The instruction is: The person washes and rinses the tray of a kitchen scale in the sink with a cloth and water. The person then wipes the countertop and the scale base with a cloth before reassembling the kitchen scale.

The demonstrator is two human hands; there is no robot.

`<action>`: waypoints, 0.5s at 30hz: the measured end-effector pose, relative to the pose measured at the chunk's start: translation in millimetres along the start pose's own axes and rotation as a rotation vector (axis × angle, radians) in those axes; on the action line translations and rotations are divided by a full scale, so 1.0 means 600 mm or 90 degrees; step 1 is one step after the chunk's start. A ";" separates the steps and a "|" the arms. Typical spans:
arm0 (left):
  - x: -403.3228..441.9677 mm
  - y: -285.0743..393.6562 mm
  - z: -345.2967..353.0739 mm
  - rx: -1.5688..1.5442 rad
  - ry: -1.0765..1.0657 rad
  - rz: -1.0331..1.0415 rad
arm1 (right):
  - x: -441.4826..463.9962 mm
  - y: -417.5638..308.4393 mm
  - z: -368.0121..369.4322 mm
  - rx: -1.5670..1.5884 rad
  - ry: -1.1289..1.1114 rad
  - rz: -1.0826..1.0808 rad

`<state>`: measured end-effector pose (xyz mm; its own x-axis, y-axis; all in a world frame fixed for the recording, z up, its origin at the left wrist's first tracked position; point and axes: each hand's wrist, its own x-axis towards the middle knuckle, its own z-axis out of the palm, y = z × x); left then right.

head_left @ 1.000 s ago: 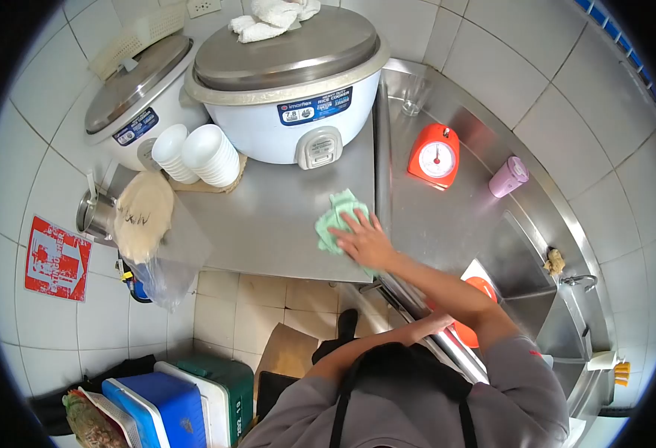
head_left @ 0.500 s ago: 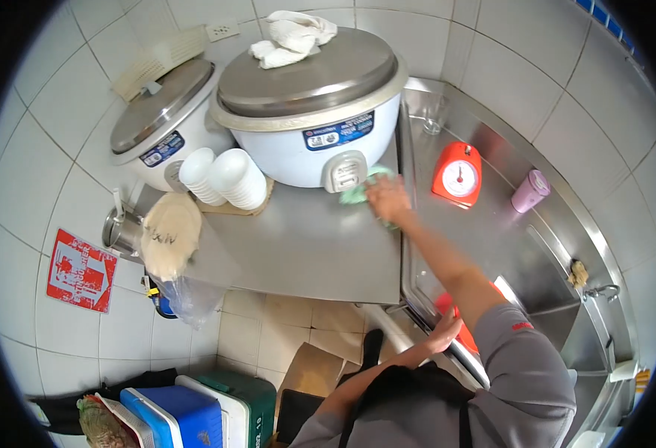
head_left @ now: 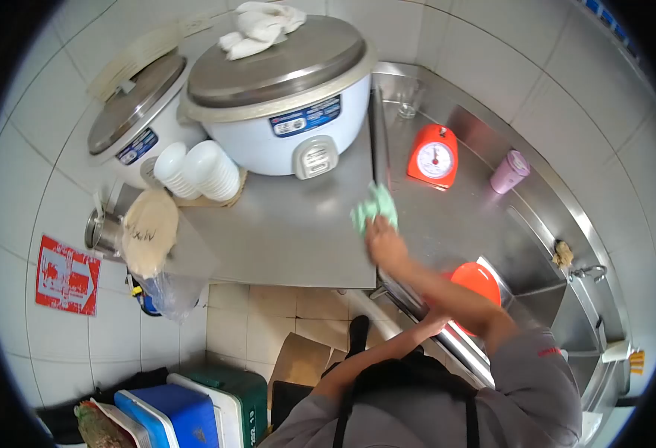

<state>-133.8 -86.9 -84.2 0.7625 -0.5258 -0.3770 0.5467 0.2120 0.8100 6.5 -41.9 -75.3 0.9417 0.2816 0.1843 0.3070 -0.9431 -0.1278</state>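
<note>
My right hand is closed on a green cloth at the right edge of the steel table, beside the sink counter. The cloth is bunched and sticks out past my fingers. My left hand is lower down, at the front edge of the sink counter near an orange-red round item; its fingers are partly hidden under my right forearm. Up and left of the cloth stands a large rice cooker with a white towel on its lid.
A second rice cooker, stacked white cups and a plastic bag are at the left. On the sink counter stand a red scale, a pink tumbler and a clear glass. Cooler boxes stand lower left.
My right hand has drawn the green cloth back from beside the large rice cooker, toward me along the table's right edge. The camera view has also shifted.
</note>
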 end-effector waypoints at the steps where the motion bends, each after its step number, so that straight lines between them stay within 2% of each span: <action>1: -0.002 0.019 0.005 0.041 0.009 -0.021 | -0.050 -0.020 0.003 -0.094 0.007 -0.034; 2: -0.005 0.034 0.012 0.083 0.016 -0.044 | -0.091 -0.040 -0.004 -0.188 0.009 -0.065; 4: 0.003 0.035 0.037 0.166 0.027 -0.055 | -0.140 -0.060 -0.045 -0.118 0.029 -0.122; 7: 0.061 -0.053 0.039 0.274 0.043 0.033 | -0.134 -0.022 -0.091 0.289 -0.235 0.022; 8: 0.093 -0.115 0.030 0.234 0.087 0.070 | -0.140 0.001 -0.133 0.440 -0.124 0.070; 9: 0.113 -0.162 0.028 0.195 0.130 0.110 | -0.149 0.027 -0.168 0.442 -0.031 0.129; 10: 0.083 -0.121 0.028 0.359 0.130 0.195 | -0.163 0.055 -0.204 0.439 0.057 0.187; 12: 0.075 -0.113 0.018 -0.070 0.052 -0.058 | -0.204 0.120 -0.295 0.529 0.111 0.243; 13: 0.066 -0.066 0.034 -0.153 0.020 -0.022 | -0.228 0.161 -0.331 0.541 0.126 0.219; 14: 0.065 -0.043 0.034 -0.153 -0.020 -0.001 | -0.255 0.196 -0.353 0.552 0.140 0.191; 15: 0.064 -0.023 0.036 -0.155 -0.058 0.022 | -0.283 0.219 -0.355 0.627 0.138 0.253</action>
<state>-119.8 -127.8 -100.0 0.7537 -0.5846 -0.3002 0.5968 0.4174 0.6853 -142.2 -251.6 84.2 0.9835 -0.1417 0.1126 0.0517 -0.3761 -0.9251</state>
